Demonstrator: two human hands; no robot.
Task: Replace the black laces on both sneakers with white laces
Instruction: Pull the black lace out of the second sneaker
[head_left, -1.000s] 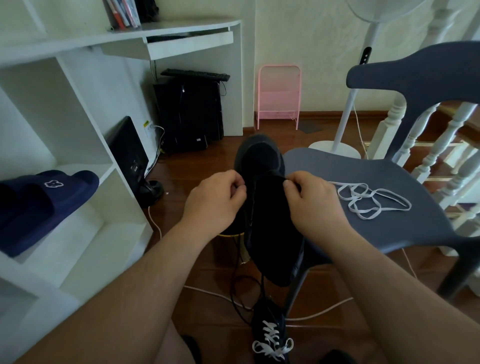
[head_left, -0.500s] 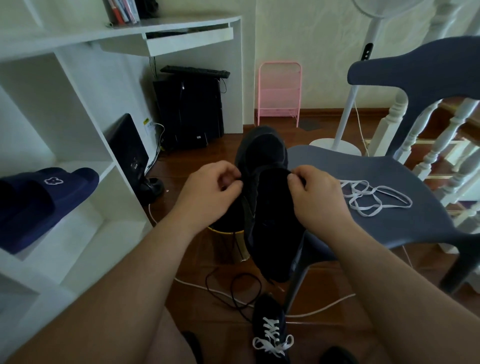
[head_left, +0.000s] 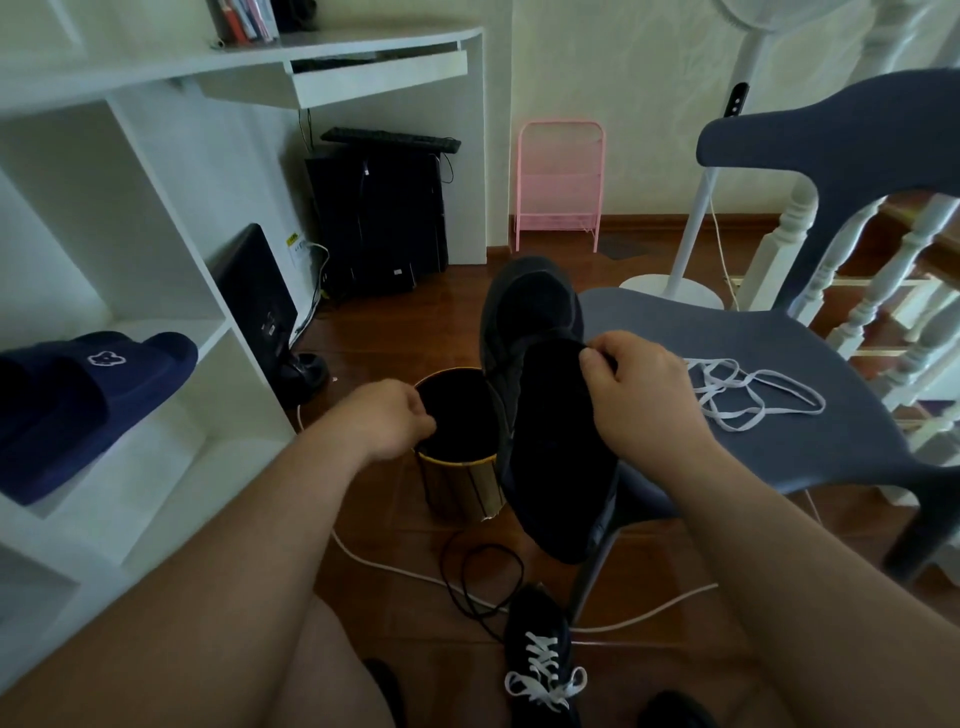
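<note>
Black sneaker (head_left: 550, 415) is propped on the chair (head_left: 779, 364) edge, tongue pinched by right hand (head_left: 641, 400) fingers; left hand (head_left: 387, 418), fingers curled, seemingly drawing black lace (head_left: 483, 582) clear; white lace (head_left: 748, 395) is laid nearby, ready; other sneaker (head_left: 543, 660) is relaced on the floor

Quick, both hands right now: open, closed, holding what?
Left hand: fingers curled over the bin; whether it holds anything cannot be told.
Right hand: pinching the black sneaker at its tongue.

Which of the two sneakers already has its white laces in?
The sneaker on the floor, near the bottom of the view, has white laces threaded and tied. The sneaker on the chair, gripped by the right hand, shows none.
</note>
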